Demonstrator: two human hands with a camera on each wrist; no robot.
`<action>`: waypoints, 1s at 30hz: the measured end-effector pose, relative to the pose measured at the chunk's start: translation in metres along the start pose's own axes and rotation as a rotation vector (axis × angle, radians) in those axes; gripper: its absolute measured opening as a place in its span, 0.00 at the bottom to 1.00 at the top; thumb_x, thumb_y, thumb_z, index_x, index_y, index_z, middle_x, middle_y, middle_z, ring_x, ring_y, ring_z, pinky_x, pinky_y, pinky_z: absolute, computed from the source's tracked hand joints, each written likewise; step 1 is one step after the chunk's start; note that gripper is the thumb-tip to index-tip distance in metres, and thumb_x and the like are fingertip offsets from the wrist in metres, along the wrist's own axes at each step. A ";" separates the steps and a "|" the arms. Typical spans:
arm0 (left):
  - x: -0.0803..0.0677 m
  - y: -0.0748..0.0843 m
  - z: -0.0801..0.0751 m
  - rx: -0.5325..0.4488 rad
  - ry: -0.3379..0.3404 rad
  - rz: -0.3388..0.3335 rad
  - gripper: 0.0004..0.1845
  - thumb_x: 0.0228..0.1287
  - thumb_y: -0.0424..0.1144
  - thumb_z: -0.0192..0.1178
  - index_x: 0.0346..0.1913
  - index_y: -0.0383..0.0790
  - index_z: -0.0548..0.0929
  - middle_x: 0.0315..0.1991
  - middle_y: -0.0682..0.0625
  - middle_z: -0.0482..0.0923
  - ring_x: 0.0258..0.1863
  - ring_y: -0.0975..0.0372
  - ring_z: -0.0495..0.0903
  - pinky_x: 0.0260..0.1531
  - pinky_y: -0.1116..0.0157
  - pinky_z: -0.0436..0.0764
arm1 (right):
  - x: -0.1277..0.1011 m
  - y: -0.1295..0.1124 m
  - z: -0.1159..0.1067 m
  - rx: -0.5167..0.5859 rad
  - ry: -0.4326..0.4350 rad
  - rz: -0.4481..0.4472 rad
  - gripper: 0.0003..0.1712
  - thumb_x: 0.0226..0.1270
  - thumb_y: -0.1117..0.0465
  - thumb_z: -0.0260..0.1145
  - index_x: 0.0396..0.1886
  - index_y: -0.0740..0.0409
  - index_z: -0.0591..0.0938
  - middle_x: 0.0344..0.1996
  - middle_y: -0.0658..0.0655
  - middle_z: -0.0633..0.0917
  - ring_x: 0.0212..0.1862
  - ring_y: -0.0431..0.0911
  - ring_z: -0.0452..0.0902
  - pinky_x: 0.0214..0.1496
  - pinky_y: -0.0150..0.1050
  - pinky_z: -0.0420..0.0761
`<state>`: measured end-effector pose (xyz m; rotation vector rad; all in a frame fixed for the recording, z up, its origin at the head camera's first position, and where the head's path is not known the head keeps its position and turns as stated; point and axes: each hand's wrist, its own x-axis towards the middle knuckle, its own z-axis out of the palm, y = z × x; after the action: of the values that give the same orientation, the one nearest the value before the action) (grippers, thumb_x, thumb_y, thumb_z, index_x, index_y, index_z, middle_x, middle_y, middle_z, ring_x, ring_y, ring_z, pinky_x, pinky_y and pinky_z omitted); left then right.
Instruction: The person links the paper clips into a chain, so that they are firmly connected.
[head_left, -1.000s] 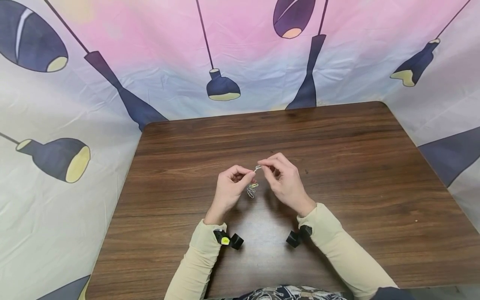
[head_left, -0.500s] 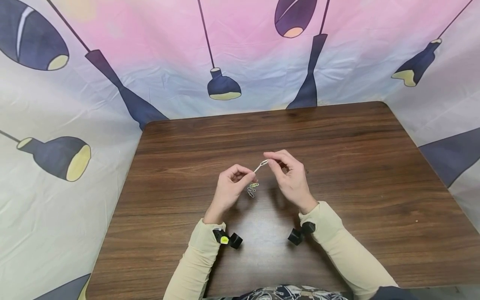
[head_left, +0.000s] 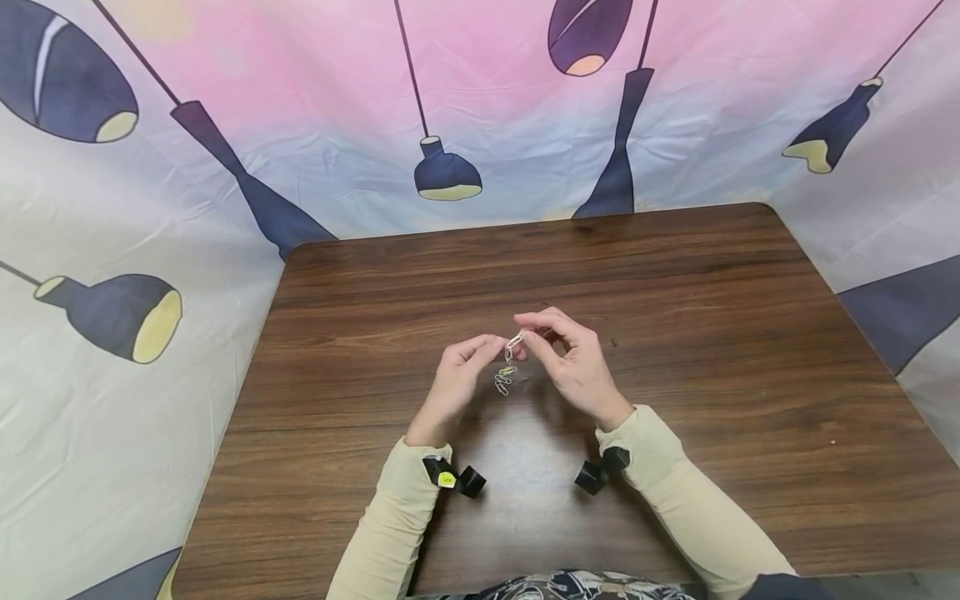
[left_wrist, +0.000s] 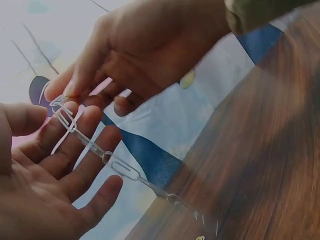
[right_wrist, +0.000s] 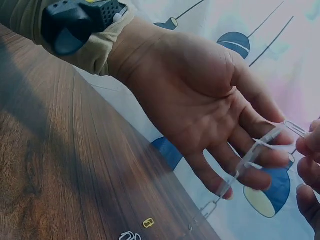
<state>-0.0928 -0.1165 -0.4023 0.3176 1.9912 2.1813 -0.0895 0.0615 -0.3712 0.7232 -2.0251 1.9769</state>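
Note:
A chain of linked white paper clips (left_wrist: 125, 170) hangs between the two hands. Thumb and forefinger of my right hand (head_left: 577, 364) pinch its upper end, and the chain slopes down toward the table. My left hand (head_left: 456, 382) is just beside it, palm turned up with fingers extended; the chain passes across those fingers, while the left thumb stands apart from them in the left wrist view. The chain's lower end is blurred in both wrist views. A small yellow paper clip (right_wrist: 148, 223) lies on the table, near white paper clips (right_wrist: 130, 236) at the bottom edge.
The brown wooden table (head_left: 360, 333) spreads out on every side of the hands. Behind it hangs a cloth backdrop (head_left: 517, 150) printed with lamps. Black cameras are strapped to both wrists. A tiny pale speck (head_left: 832, 442) lies far right.
The right hand first drew away to the upper right, stretching the chain, then came back toward the left hand. The left fingers have let go of their pinch, and the chain now hangs lower.

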 end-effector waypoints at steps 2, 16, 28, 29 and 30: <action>-0.001 0.000 -0.001 -0.091 -0.036 -0.032 0.12 0.71 0.38 0.55 0.40 0.31 0.84 0.35 0.45 0.86 0.42 0.56 0.84 0.57 0.49 0.71 | 0.000 0.000 0.000 -0.014 -0.005 -0.008 0.14 0.62 0.80 0.61 0.47 0.72 0.82 0.36 0.66 0.82 0.35 0.52 0.78 0.35 0.34 0.76; 0.000 0.002 -0.004 -0.374 -0.151 -0.168 0.08 0.68 0.31 0.55 0.33 0.38 0.84 0.28 0.50 0.82 0.32 0.59 0.82 0.47 0.63 0.76 | -0.006 0.046 -0.003 -0.182 -0.043 0.100 0.13 0.71 0.66 0.60 0.52 0.58 0.82 0.41 0.55 0.82 0.40 0.47 0.77 0.41 0.38 0.77; 0.003 0.004 0.000 -0.359 0.007 -0.147 0.08 0.70 0.28 0.53 0.36 0.34 0.82 0.26 0.50 0.81 0.29 0.62 0.82 0.39 0.67 0.80 | -0.019 0.087 0.018 -0.743 -0.380 0.320 0.12 0.59 0.53 0.73 0.37 0.55 0.83 0.33 0.49 0.77 0.39 0.46 0.69 0.40 0.41 0.73; 0.003 0.004 0.000 -0.375 0.007 -0.145 0.08 0.71 0.28 0.52 0.36 0.32 0.81 0.25 0.50 0.80 0.28 0.62 0.81 0.37 0.67 0.80 | -0.019 0.089 0.019 -0.765 -0.381 0.311 0.11 0.59 0.53 0.73 0.35 0.54 0.83 0.32 0.48 0.76 0.38 0.45 0.68 0.39 0.40 0.72; 0.003 0.005 0.001 -0.390 0.009 -0.143 0.08 0.72 0.28 0.51 0.37 0.32 0.81 0.24 0.50 0.78 0.27 0.63 0.80 0.36 0.68 0.80 | -0.019 0.091 0.020 -0.785 -0.379 0.303 0.11 0.59 0.52 0.73 0.34 0.53 0.83 0.32 0.48 0.76 0.37 0.45 0.68 0.37 0.40 0.72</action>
<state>-0.0958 -0.1154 -0.3975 0.1063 1.4905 2.4079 -0.1135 0.0428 -0.4614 0.6450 -2.9769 1.0031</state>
